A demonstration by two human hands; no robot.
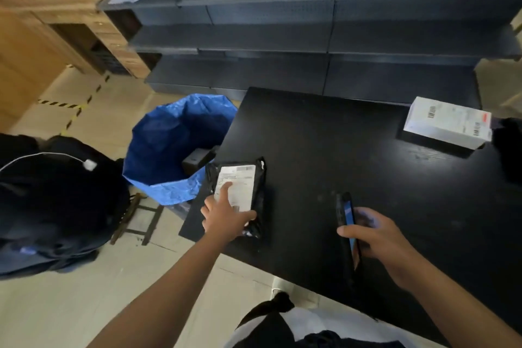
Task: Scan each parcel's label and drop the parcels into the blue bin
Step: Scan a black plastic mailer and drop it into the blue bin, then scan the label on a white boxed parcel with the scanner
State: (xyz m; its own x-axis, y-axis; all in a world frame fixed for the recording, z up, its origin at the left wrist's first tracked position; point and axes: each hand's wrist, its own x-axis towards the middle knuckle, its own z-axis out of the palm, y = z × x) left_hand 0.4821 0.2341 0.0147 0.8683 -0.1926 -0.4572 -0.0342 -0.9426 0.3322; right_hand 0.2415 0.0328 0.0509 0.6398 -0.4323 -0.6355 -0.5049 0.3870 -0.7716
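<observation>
Head view looks down on a black bench [324, 150] with both bare forearms reaching in from the bottom edge. The left hand [223, 215] stretches forward and left, palm down, on a black parcel [254, 200] that lies flat at the bench's near-left part. Its index finger points out along the white label [240, 186], the tip touching the paper, while the thumb presses across the label's lower end; the fingers [226, 188] are spread flat on the parcel rather than closed around it. The right hand [378, 237] is held over the bench nearer the front edge, wrist bent inward, its fingers wrapped around a dark phone [348, 229] held on edge with its lit blue screen toward the palm side and the thumb across the phone's front. The blue bin [169, 150], a soft open bag, stands on the floor just beside the bench's left edge, near the parcel, with a dark box [197, 159] inside it. A white labelled box [447, 123] sits at the far right of the bench, well apart from both hands.
</observation>
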